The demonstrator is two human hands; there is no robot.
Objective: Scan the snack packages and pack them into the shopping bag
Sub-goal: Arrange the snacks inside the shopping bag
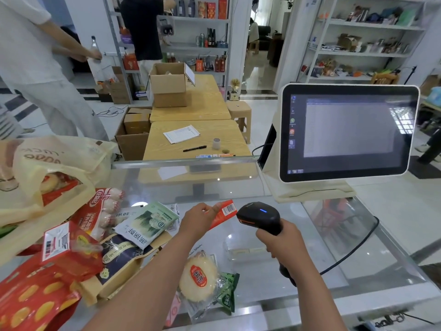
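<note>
- A red snack packet (223, 212) is held in the left hand (198, 217), fingers curled round its lower part, with the barcode label turned toward the scanner (259, 217); packet and scanner nose are just beside each other, above the glass counter (298, 259).
- The scanner is gripped by the right hand (280, 237), fingers wrapped round the handle; a blue light is lit on top, so the scanning step is judged to be in hand.
- The shopping bag (55, 168) lies open at the left of the counter, with some red-and-pale packages already visible inside, so part of the packing appears done.
- Several packages are left on the counter: a green-and-white pouch (148, 224), a dark pouch (121, 253), large red bags (35, 295) and a round rice cracker (198, 275). Whether these are scanned cannot be told.
- The monitor (348, 132) text is too faint to read, the bag's depth is hidden, and the lower-left bags are cut off.
</note>
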